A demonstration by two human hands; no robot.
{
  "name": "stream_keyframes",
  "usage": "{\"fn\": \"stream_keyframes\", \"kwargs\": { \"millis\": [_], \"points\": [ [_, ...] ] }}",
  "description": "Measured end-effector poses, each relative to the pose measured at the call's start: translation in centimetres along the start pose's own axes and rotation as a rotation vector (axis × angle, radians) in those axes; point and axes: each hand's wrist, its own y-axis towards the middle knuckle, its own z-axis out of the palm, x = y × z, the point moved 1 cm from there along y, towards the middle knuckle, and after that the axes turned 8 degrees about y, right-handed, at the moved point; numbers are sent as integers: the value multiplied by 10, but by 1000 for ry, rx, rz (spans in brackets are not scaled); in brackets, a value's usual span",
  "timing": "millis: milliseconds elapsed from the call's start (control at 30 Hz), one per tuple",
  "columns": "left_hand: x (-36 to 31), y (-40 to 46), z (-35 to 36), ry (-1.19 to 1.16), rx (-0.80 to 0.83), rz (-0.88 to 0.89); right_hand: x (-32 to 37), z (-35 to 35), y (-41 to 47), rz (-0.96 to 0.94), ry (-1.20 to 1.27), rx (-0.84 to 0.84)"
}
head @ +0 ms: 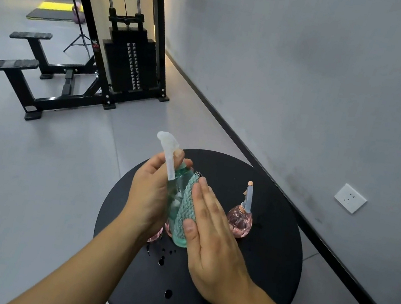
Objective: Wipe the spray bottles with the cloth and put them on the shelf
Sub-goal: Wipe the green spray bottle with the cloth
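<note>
The left hand (pixel 150 196) curled around a green spray bottle (pixel 178 195), holding it above the round black table (pixel 269 254) with the thumb up near the neck, just under the translucent white trigger head (pixel 168 146). The bottle stood roughly upright, tilted a little, its base hanging over the table's left part. The right hand (pixel 210 234) was laid flat, fingers straight and pressed together, pushing a teal knitted cloth (pixel 186 207) against the bottle's right side; the thumb lay along the cloth's lower edge. The cloth sat between the palm and the bottle, covering most of that side.

A round pink spray bottle (pixel 240 220) with a grey-blue trigger and an orange tip stood on the table to the right of the hands, apart from them. Another pink bottle (pixel 157 234) showed partly behind the left wrist and under the green one; how much of it there was could not be told. Dark wet drops (pixel 162 256) lay on the table top just below the hands.

Beyond the table, on the grey floor, stood a black weight-stack machine (pixel 127 61) with a bench, and a white wall socket (pixel 350 198) sat on the grey wall to the right.
</note>
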Motion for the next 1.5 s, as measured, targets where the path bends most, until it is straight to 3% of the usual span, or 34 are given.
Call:
{"fn": "stream_keyframes", "kwargs": {
  "millis": [400, 667, 867, 1067, 1233, 1500],
  "points": [
    [10, -6, 5, -59, 100, -113, 2, -6, 4, -16, -63, 14],
    [6, 6, -6, -92, 34, -99, 7, 0, -2, -54, -70, -6],
    [13, -6, -1, -66, 94, -160, 10, -7, 4, -16, -26, 15],
    [11, 0, -8, -91, 40, -137, 12, -1, -5, -7, -21, 30],
    [18, -6, -2, -86, 85, -184, 11, -12, 3, 13, 46, 2],
    [12, -2, -3, -66, -27, -140, 12, -2, -7, -1, 13, 25]
  ]
}}
